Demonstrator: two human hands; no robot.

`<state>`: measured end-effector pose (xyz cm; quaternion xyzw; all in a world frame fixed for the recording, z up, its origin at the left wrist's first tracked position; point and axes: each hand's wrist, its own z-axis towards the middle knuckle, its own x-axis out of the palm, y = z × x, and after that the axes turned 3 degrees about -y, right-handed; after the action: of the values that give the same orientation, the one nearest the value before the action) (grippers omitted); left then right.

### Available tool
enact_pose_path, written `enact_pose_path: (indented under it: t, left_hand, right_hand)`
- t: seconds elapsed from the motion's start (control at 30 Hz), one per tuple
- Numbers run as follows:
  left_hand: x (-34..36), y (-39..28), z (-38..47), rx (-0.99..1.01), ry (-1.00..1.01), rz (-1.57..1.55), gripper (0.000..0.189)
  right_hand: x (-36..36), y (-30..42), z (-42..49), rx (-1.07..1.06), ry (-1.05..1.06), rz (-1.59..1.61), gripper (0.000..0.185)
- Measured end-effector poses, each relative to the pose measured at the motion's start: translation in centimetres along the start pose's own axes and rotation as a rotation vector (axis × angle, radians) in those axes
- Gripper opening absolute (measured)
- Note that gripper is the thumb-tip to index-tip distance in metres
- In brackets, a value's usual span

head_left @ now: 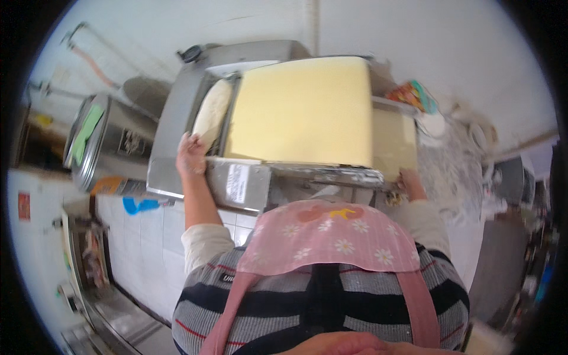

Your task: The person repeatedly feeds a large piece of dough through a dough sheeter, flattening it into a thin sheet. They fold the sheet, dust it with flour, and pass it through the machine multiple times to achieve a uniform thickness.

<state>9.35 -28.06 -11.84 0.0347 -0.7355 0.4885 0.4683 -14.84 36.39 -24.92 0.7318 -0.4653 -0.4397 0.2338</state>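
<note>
A steel dough sheeter (175,115) with a wide cream conveyor belt (301,113) stands in front of me. A long, pale roll of dough (215,104) lies lengthwise in the slot at its left end. My left hand (191,155), dusted with flour, is at the near end of that roll with its fingers bent; whether it grips anything is not clear. To the right, my right hand (410,183) is at the near edge of the lower cream board (395,137). It is blurred, and its fingertips are partly hidden.
A steel drum (120,142) with a green cloth (88,133) on top stands left of the machine. At right is a floury work surface (450,173), with a colourful bag (412,95) behind it. Blue plastic (140,205) shows below the machine.
</note>
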Motion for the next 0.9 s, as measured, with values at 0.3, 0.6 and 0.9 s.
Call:
enact_pose_path:
  t: [0.3,0.6,0.9]
  left_hand:
    - [3.5,-0.6,3.4,0.003,-0.304,-0.15,0.012]
    - [9.0,-2.4,6.9,0.218,-0.346,0.244,0.012]
    - [8.4,4.5,3.5,0.601,0.26,1.91,0.041]
  right_hand:
    - [0.5,0.4,-0.7,0.082,-0.053,0.109,0.017]
    - [-0.2,-1.5,0.8,0.07,-0.027,0.187,0.024]
    - [0.2,-1.3,-0.4,0.083,-0.057,0.306,0.024]
